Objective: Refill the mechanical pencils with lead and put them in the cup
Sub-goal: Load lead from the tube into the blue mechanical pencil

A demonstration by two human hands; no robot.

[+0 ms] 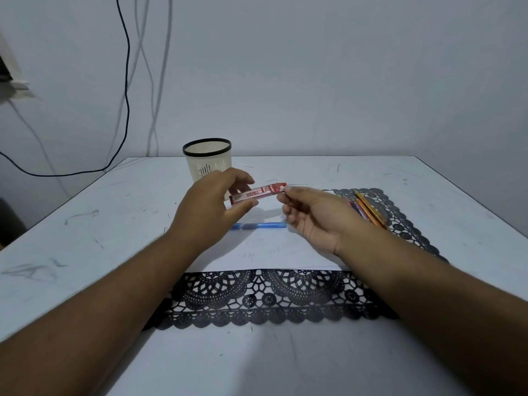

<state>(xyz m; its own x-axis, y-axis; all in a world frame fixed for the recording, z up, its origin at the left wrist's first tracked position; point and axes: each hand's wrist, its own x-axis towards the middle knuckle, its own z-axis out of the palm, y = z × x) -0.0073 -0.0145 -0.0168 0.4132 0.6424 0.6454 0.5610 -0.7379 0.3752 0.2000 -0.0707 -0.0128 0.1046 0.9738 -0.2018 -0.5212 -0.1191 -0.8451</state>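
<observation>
While both hands pinch the lead case (258, 193), a blue pencil (258, 225) lies below.

table (371, 172): white, scuffed | lace mat (257, 298): black, on table | cable (125, 81): black, along wall

the left hand (210, 207) covered the near end of the red lead case (257, 193) and the cup's (207, 161) lower right side. the right hand (314, 215) hid the case's cap end and the lower ends of the coloured pencils (368, 208). print on the case was too small to read beyond "2b". both forearms ran off the bottom edge.
</observation>
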